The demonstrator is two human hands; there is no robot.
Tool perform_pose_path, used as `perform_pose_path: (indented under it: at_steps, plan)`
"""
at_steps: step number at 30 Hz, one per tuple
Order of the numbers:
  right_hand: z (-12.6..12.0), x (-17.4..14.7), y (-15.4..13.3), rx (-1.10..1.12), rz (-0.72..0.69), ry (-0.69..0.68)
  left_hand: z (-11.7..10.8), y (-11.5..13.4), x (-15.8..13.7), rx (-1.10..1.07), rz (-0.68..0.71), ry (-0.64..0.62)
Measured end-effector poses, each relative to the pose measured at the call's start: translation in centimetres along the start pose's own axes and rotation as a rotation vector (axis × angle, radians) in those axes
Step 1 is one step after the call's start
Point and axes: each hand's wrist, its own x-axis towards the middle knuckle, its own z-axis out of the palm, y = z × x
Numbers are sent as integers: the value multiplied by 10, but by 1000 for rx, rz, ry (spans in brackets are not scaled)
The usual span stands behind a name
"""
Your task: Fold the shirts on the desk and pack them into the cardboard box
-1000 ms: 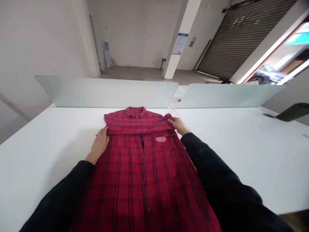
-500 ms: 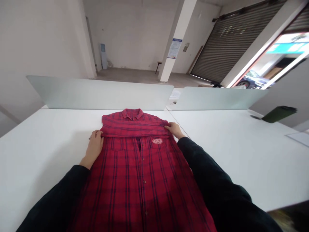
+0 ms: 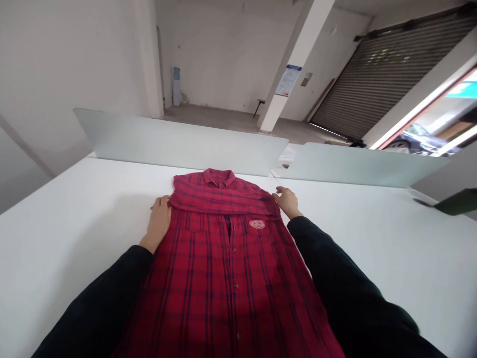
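A red and dark-blue plaid button-up shirt (image 3: 208,248) lies front up on the white table, collar at the far end. Its sleeves (image 3: 223,199) are folded across the chest in a band, and a pale round emblem (image 3: 257,224) shows on the chest at right. My left hand (image 3: 158,219) has its fingers bent around the shirt's left edge, at the end of the sleeve band. At the opposite edge is my right hand (image 3: 288,202), thumb touching the fabric and forefinger lifted apart from it. Dark sleeves cover both my arms.
Frosted partition panels (image 3: 186,141) stand along the far edge of the white table (image 3: 372,238). A dark green object (image 3: 458,201) sits at the right edge. Beyond are a pillar (image 3: 286,74), a water dispenser (image 3: 176,87) and a roller shutter (image 3: 387,74).
The view has swung, so the shirt and hands appear farther right. My right forefinger has lifted off the sleeve band's edge, where it was pinching. My left hand stays at the left edge.
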Motion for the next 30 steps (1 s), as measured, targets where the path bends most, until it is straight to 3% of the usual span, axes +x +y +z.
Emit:
perform_pose_path:
  at_steps: [2, 4, 10, 16, 21, 26, 30]
  plan:
    - [-2, 3, -29, 82, -87, 4, 0, -1, 0, -5, -7, 12]
    - [4, 5, -70, 164, -205, -74, 0, -2, 0, -10, -3, 20]
    - [51, 7, -211, 274, -515, -256, 1, -8, -1, -25, 22, 18]
    - [93, 9, -311, 257, -552, -373, 2, -8, -2, -23, 32, 29]
    - [116, 15, -343, 196, -514, -384, -2, -6, -4, -3, 24, 7]
    - [131, 20, -332, 145, -402, -319, -6, -3, -6, 94, -32, -56]
    - [134, 17, -318, 179, -468, -361, -6, 0, -6, 144, -29, -47]
